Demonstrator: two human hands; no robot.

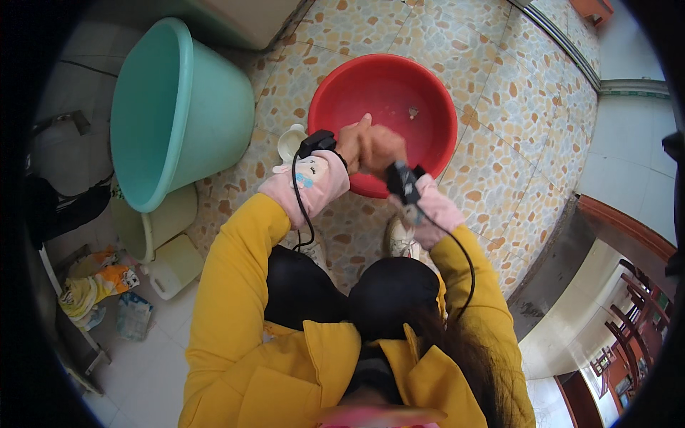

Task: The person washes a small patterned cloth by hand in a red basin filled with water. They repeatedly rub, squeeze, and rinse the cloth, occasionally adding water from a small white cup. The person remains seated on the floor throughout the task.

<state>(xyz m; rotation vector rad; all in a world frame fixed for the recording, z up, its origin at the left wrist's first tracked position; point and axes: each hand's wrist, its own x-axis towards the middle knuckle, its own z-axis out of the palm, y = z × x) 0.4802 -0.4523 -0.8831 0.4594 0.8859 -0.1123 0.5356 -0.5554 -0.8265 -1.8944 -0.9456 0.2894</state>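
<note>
A red plastic basin (pixel 374 80) stands on the pebble-patterned floor in front of me. Over its near side my left hand (pixel 352 142) and my right hand (pixel 382 150) are pressed together and overlap. The right hand is blurred, and I cannot tell whether anything lies between them. The left thumb points up. Dark devices with cables are strapped at both wrists, beside pink cuffs. A small pale object (pixel 412 112) lies in the basin, right of the hands. A white cup or scoop (pixel 292 142) is on the floor at the basin's left side.
A large turquoise tub (pixel 219 112) leans at the left, over a pale bucket (pixel 174 214). Near them are a whitish plastic jug (pixel 176 267), a yellow and orange cloth (pixel 99 286) and a plastic packet (pixel 134 315). My shoes are just behind the basin. A sliding-door track (pixel 562 43) crosses the upper right.
</note>
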